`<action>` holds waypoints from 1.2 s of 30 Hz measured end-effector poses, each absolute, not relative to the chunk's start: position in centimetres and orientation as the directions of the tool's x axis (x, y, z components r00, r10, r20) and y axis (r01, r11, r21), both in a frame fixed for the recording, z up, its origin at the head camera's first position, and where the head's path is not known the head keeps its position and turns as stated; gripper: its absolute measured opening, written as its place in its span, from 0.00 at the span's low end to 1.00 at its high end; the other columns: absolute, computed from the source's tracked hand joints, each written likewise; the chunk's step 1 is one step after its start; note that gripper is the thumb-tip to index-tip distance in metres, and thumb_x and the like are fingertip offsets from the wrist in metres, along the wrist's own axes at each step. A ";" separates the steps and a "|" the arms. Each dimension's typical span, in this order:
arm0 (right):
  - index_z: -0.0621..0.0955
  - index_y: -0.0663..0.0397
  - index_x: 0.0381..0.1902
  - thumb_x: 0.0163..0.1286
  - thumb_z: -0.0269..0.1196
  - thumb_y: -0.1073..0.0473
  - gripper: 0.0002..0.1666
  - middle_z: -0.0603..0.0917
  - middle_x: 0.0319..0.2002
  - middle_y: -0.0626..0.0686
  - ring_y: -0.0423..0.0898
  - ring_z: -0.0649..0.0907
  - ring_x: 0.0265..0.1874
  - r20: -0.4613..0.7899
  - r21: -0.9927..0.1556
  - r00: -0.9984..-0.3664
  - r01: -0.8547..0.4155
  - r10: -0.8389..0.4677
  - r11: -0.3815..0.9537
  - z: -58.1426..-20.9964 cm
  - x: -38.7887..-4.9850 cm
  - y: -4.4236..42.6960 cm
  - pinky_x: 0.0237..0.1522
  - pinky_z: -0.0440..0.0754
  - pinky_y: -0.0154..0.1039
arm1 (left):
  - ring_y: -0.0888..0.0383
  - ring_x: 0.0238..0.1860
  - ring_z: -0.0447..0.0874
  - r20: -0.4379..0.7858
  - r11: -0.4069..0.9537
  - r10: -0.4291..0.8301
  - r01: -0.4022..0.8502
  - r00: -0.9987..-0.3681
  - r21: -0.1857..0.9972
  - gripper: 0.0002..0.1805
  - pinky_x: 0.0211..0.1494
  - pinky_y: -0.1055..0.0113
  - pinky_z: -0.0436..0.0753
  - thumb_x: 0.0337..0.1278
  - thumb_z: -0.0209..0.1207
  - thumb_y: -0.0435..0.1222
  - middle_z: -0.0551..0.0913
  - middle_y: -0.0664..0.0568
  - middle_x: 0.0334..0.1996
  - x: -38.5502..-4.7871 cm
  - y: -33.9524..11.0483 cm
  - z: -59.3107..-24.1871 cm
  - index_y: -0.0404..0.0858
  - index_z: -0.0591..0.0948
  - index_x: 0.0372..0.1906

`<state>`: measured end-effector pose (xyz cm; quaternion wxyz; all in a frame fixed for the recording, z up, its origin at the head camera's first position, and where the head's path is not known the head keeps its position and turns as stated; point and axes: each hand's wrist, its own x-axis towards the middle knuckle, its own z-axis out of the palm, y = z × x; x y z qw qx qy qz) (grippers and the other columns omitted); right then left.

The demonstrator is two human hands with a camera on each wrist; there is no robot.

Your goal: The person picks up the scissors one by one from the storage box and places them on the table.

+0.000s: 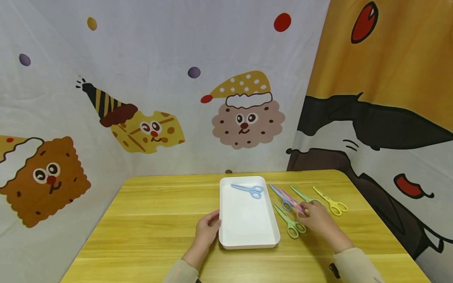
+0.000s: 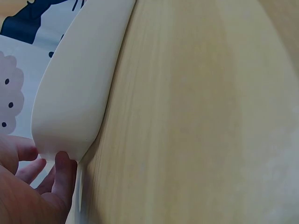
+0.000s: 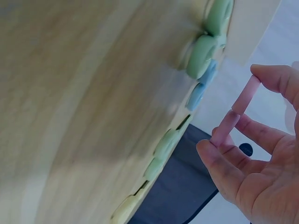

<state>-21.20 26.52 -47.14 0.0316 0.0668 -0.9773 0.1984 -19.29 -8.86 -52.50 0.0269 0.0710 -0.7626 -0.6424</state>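
Observation:
A pair of pink scissors (image 1: 291,200) is pinched by its handle loops in my right hand (image 1: 317,218); in the right wrist view the pink loops (image 3: 225,128) sit between thumb and fingertips. Blue scissors (image 1: 279,195) lie beside the pink blades, green scissors (image 1: 291,222) nearer me. My left hand (image 1: 206,231) holds the left side of a shallow white tray (image 1: 249,239). In the left wrist view its fingers (image 2: 64,175) press against the tray's outer wall (image 2: 77,88). Light blue scissors (image 1: 249,190) lie in the tray near its far end.
Another pair of green scissors (image 1: 301,193), partly hidden by my right hand, and yellow scissors (image 1: 330,201) lie farther right. All stand on a wood-grain table (image 1: 152,220). A cloth backdrop (image 1: 159,59) with cartoon prints hangs behind the table.

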 end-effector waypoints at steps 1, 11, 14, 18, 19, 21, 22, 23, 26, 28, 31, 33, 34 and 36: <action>0.80 0.65 0.48 0.52 0.68 0.53 0.27 0.77 0.37 0.60 0.52 0.72 0.30 0.092 -0.377 -0.988 -0.148 -0.122 0.914 -47.2 -21.2 26.7 0.28 0.69 0.41 | 0.46 0.51 0.81 -0.052 0.164 -0.145 -0.075 -0.988 0.983 0.19 0.49 0.65 0.83 0.58 0.57 0.27 0.81 0.36 0.50 -19.3 -8.8 -52.5 0.28 0.78 0.55; 0.81 0.61 0.44 0.51 0.69 0.54 0.24 0.75 0.32 0.55 0.48 0.70 0.27 0.074 -0.364 -0.988 -0.150 -0.132 0.919 -47.9 -21.0 28.2 0.25 0.67 0.38 | 0.47 0.51 0.80 -0.078 0.157 -0.146 -0.101 -0.986 0.982 0.19 0.50 0.65 0.83 0.58 0.58 0.26 0.81 0.37 0.51 -19.3 -8.8 -52.7 0.30 0.78 0.56; 0.80 0.62 0.46 0.51 0.70 0.53 0.26 0.75 0.33 0.55 0.48 0.70 0.28 0.064 -0.357 -0.989 -0.147 -0.133 0.922 -47.7 -20.9 28.4 0.25 0.68 0.39 | 0.47 0.51 0.80 -0.076 0.163 -0.144 -0.099 -0.987 0.982 0.19 0.50 0.64 0.83 0.58 0.58 0.27 0.81 0.37 0.51 -19.3 -8.8 -52.8 0.30 0.78 0.56; 0.80 0.66 0.49 0.51 0.69 0.53 0.30 0.76 0.33 0.57 0.49 0.71 0.28 0.058 -0.348 -0.990 -0.142 -0.130 0.927 -47.7 -20.6 28.7 0.26 0.70 0.41 | 0.47 0.51 0.80 -0.075 0.162 -0.142 -0.097 -0.987 0.982 0.19 0.51 0.64 0.83 0.58 0.58 0.26 0.81 0.37 0.51 -19.3 -8.8 -52.8 0.30 0.78 0.56; 0.80 0.66 0.49 0.51 0.69 0.53 0.30 0.76 0.33 0.56 0.48 0.70 0.28 0.057 -0.348 -0.990 -0.139 -0.127 0.927 -47.7 -20.6 28.7 0.26 0.69 0.41 | 0.47 0.51 0.80 -0.075 0.160 -0.143 -0.098 -0.987 0.982 0.19 0.51 0.64 0.83 0.58 0.58 0.27 0.81 0.37 0.51 -19.3 -8.8 -52.8 0.30 0.78 0.56; 0.80 0.66 0.49 0.50 0.69 0.53 0.30 0.76 0.33 0.56 0.49 0.71 0.28 0.049 -0.348 -0.992 -0.129 -0.119 0.928 -47.8 -20.5 29.0 0.27 0.71 0.41 | 0.47 0.51 0.80 -0.077 0.160 -0.144 -0.100 -0.987 0.982 0.19 0.50 0.64 0.83 0.58 0.58 0.27 0.81 0.37 0.50 -19.3 -8.8 -52.8 0.30 0.78 0.55; 0.80 0.66 0.49 0.50 0.69 0.53 0.30 0.76 0.33 0.56 0.49 0.71 0.28 0.044 -0.351 -0.993 -0.121 -0.113 0.928 -47.9 -20.4 29.1 0.27 0.70 0.41 | 0.46 0.50 0.81 -0.069 0.165 -0.143 -0.093 -0.987 0.982 0.19 0.50 0.64 0.83 0.58 0.58 0.27 0.81 0.37 0.50 -19.3 -8.8 -52.8 0.29 0.78 0.55; 0.80 0.66 0.48 0.50 0.69 0.53 0.30 0.76 0.34 0.57 0.49 0.71 0.29 0.039 -0.353 -0.993 -0.114 -0.108 0.929 -48.0 -20.4 29.2 0.27 0.71 0.42 | 0.47 0.50 0.81 -0.070 0.164 -0.144 -0.093 -0.987 0.982 0.19 0.50 0.64 0.83 0.58 0.58 0.27 0.81 0.37 0.50 -19.4 -8.8 -52.7 0.29 0.78 0.55; 0.79 0.66 0.49 0.49 0.70 0.53 0.31 0.77 0.36 0.59 0.51 0.74 0.30 0.018 -0.357 -0.996 -0.091 -0.090 0.930 -48.1 -20.2 29.7 0.30 0.75 0.46 | 0.47 0.50 0.81 -0.069 0.165 -0.146 -0.093 -0.987 0.982 0.19 0.50 0.64 0.83 0.58 0.58 0.27 0.81 0.37 0.50 -19.4 -8.8 -52.7 0.29 0.78 0.55; 0.79 0.66 0.50 0.49 0.70 0.52 0.32 0.77 0.37 0.60 0.51 0.74 0.30 0.008 -0.356 -0.996 -0.081 -0.084 0.931 -48.3 -20.1 30.0 0.30 0.76 0.47 | 0.47 0.50 0.80 -0.070 0.161 -0.147 -0.093 -0.987 0.982 0.19 0.50 0.64 0.83 0.58 0.58 0.27 0.81 0.37 0.50 -19.4 -8.8 -52.7 0.29 0.78 0.55; 0.79 0.66 0.51 0.49 0.70 0.51 0.34 0.77 0.36 0.59 0.51 0.74 0.30 -0.003 -0.348 -0.997 -0.071 -0.077 0.935 -48.4 -20.1 30.4 0.30 0.75 0.46 | 0.46 0.50 0.80 -0.065 0.161 -0.150 -0.089 -0.987 0.983 0.19 0.50 0.64 0.83 0.58 0.57 0.26 0.81 0.37 0.50 -19.4 -8.8 -52.7 0.29 0.78 0.55; 0.79 0.66 0.51 0.49 0.70 0.51 0.34 0.77 0.36 0.58 0.51 0.73 0.30 -0.010 -0.346 -0.997 -0.065 -0.073 0.936 -48.5 -20.0 30.6 0.28 0.73 0.44 | 0.46 0.51 0.80 -0.068 0.158 -0.154 -0.092 -0.986 0.983 0.19 0.50 0.65 0.83 0.58 0.58 0.26 0.81 0.37 0.50 -19.4 -8.8 -52.7 0.29 0.78 0.55; 0.79 0.66 0.51 0.48 0.70 0.51 0.34 0.77 0.35 0.58 0.51 0.73 0.30 -0.013 -0.347 -0.997 -0.061 -0.070 0.936 -48.4 -20.0 30.6 0.28 0.72 0.43 | 0.46 0.51 0.80 -0.069 0.158 -0.156 -0.094 -0.985 0.983 0.19 0.50 0.65 0.83 0.57 0.58 0.26 0.81 0.37 0.50 -19.4 -8.8 -52.7 0.29 0.78 0.55; 0.79 0.65 0.51 0.48 0.69 0.51 0.34 0.76 0.35 0.57 0.51 0.73 0.30 -0.015 -0.346 -0.998 -0.056 -0.066 0.936 -48.3 -19.9 30.7 0.27 0.71 0.42 | 0.46 0.50 0.80 -0.068 0.158 -0.156 -0.092 -0.985 0.983 0.19 0.50 0.65 0.83 0.57 0.58 0.26 0.81 0.37 0.50 -19.5 -8.8 -52.7 0.29 0.78 0.55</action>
